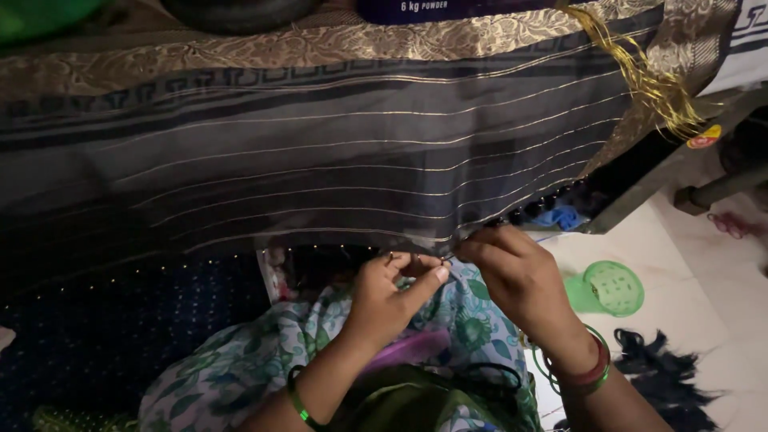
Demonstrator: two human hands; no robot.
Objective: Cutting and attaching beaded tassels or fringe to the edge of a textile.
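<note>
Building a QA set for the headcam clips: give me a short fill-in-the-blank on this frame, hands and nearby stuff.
1. Both hands, the left hand and the right hand, pinch the lower edge of a dark striped ____ with a gold border.
2. The small round strainer-like lid on the floor is ____ in colour.
3. The loose tassel threads at the upper right are ____ coloured.
4. The bangle on the left wrist is ____.

Missing words: cloth; green; gold; green
</note>
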